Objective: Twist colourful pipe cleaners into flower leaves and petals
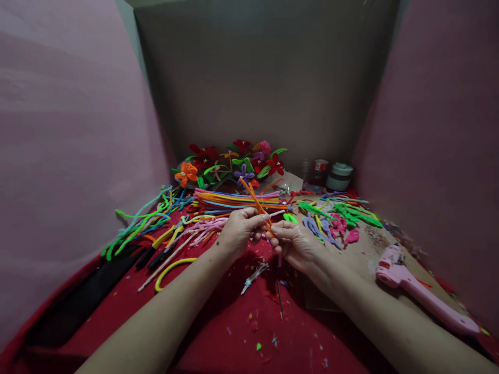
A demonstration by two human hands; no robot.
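Note:
Orange pipe cleaners (255,196) slant up between my two hands, their upper ends crossing slightly apart. My left hand (246,228) pinches them around the middle between thumb and fingers. At the lower end my right hand (290,240) has its thumb and forefinger closed on the same orange strands. Just behind the hands lies a bundle of many-coloured pipe cleaners (230,201). Pink pipe cleaners (205,228) spread out to the left of my left hand. Below the hands rests a small bunch of white stamen-like pieces (255,275) on the red cloth (218,332).
Pipe-cleaner flowers (244,174) stand at the back. Yellow-handled pliers (166,236) and green pipe cleaners (136,223) lie left. At right, a cardboard sheet (362,254) bears green, purple and pink shaped pieces (339,223) and a pink glue gun (421,291). A lidded jar (339,177) stands behind.

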